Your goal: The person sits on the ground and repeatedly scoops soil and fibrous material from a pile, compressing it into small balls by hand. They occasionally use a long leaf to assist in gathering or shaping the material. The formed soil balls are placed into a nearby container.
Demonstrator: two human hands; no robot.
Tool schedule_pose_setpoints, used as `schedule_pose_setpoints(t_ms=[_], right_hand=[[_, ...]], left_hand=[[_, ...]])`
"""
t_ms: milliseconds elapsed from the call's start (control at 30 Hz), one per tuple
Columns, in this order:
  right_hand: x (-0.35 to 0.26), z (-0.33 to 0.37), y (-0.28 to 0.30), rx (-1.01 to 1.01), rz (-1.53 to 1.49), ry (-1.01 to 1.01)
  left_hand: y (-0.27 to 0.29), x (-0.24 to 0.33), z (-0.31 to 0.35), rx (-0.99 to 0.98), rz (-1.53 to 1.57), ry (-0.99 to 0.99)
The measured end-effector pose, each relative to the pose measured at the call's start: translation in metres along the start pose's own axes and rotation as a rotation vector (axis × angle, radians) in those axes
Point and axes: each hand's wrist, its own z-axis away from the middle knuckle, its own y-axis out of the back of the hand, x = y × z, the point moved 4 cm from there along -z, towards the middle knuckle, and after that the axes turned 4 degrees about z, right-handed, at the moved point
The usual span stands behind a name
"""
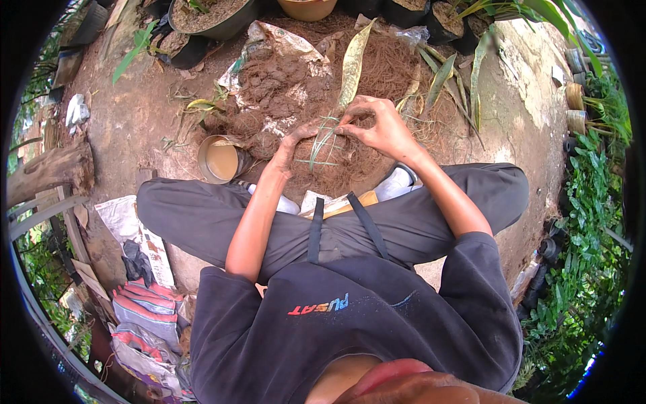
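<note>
Bare brown earth ground (145, 121) surrounded a brown fibrous clump (344, 153) at centre, laced with thin green strings (323, 144) below a long yellow-green leaf (353, 64). The left hand (303, 136) touched the clump's left side, grip unclear; the right hand (378, 126), nearby, pinched the strings.

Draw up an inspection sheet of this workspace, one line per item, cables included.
Surface: bare brown ground, with fibre and plant scraps strewn on it.
Things in hand: brown fibrous clump with thin green strips across it; a long yellowish-green leaf rises just beyond.
Hands: left hand against the clump's left side, grip unclear; right hand has its fingers pinched at the strips.
Clutter: dark soil heap on a pale sack, fibre pile, round container of brown liquid.
Cables: nothing seen.
Surroundings: potted plants ahead, log at left, greenery at right, striped sacking lower left.
</note>
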Motion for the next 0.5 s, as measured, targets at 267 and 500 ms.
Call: schedule_pose_setpoints(t_ms=[267,500], right_hand=[[0.003,-0.003,0.003,0.109,-0.065,-0.077],[0.007,0.004,-0.015,0.130,-0.185,-0.300]], left_hand=[[0.004,-0.008,-0.007,-0.117,0.069,-0.077],[0.046,-0.026,-0.020,-0.045,0.014,-0.162]])
